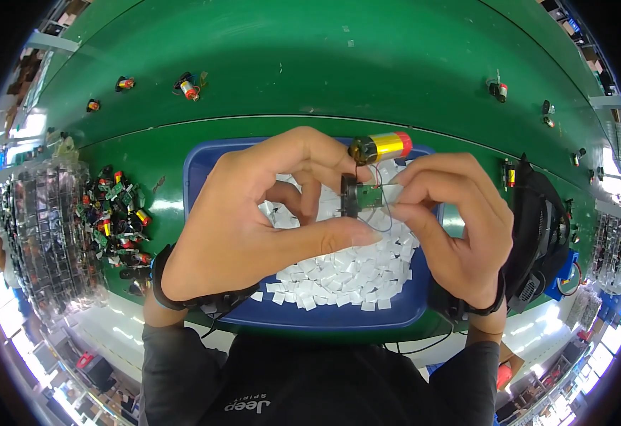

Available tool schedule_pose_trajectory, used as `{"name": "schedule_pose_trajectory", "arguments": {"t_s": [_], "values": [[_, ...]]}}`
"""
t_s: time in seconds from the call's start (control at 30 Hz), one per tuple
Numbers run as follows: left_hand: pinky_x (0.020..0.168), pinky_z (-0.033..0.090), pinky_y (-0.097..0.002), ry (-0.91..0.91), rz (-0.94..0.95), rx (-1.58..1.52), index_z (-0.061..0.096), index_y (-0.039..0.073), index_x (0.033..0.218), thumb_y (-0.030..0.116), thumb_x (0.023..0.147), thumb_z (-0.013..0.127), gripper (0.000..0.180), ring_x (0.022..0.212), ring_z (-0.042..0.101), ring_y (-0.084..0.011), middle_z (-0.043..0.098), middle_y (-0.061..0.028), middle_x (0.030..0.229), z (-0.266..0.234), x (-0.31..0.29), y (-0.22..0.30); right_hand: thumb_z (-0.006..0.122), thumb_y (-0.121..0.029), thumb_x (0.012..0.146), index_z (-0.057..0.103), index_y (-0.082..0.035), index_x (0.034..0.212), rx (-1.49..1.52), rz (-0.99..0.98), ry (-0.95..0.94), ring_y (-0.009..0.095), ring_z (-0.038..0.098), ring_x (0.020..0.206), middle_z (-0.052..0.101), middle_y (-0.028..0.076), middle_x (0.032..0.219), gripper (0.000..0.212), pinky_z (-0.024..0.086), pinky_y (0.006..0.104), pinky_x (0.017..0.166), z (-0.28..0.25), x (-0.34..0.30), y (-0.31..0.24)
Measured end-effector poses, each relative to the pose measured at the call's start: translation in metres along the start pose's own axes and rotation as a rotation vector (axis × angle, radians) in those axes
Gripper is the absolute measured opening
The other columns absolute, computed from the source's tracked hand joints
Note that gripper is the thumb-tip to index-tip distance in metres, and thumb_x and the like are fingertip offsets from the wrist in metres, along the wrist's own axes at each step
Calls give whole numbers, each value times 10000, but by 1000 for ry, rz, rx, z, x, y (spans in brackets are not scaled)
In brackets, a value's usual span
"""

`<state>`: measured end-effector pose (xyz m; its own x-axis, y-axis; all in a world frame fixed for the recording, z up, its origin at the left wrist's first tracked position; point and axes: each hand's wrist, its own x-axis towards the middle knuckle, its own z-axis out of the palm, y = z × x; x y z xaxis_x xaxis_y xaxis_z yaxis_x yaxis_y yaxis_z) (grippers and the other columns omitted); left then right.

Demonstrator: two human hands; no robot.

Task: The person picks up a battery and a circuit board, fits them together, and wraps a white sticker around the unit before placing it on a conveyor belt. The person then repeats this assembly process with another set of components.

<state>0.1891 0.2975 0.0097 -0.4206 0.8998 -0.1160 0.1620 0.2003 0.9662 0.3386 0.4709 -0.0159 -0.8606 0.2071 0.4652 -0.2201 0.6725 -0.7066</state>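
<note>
Both of my hands are raised over a blue tray (194, 170) heaped with small white squares (339, 273). My left hand (254, 220) grips a small green circuit board (371, 197) with a black round part (349, 195) on its side, between thumb and fingers. Thin wires run from the board to a yellow and red cylindrical battery (385, 147), which lies beyond the left fingertips. My right hand (460, 213) is closed in a pinch at the board's right edge. Between its fingertips shows a small white square (392, 193), touching or very near the board.
A pile of similar board-and-battery assemblies (122, 213) lies left of the tray, beside stacked clear trays (51, 227). More assemblies (188, 88) are scattered across the green table (289, 78). A black bag-like object (541, 227) stands close on the right.
</note>
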Motion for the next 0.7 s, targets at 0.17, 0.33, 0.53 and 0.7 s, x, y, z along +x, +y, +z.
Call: {"name": "schedule_pose_trajectory", "arguments": {"t_s": [0.17,0.33,0.53,0.7], "values": [[664,516,-243,22,48,38,613,11,1105,-2,669,877,511,739,546,-73,678,-93,1045,4,-1,-3,734,32,820,640,29,940,248,284,45,170,649,758,661,147,997,153,513,253,638,-6,-2,-1],[689,530,-256,20,-11,30,609,14,1161,28,768,809,441,773,533,-80,653,-63,1076,2,0,0,754,-4,821,662,1,1057,-66,197,100,178,650,753,677,110,1016,253,527,268,648,-13,5,17],[723,519,-258,-81,58,71,582,9,1224,75,886,705,365,813,533,-101,610,-37,1051,4,-1,-6,725,-38,835,612,16,1228,198,250,28,210,634,992,653,148,1131,413,531,310,811,-12,6,1],[737,510,-266,-93,43,145,569,8,1232,75,900,690,360,827,544,-120,598,-49,1011,8,-1,-7,786,-84,788,622,3,1236,211,151,-126,217,625,1016,654,152,1119,485,525,317,834,-11,6,4]]}}
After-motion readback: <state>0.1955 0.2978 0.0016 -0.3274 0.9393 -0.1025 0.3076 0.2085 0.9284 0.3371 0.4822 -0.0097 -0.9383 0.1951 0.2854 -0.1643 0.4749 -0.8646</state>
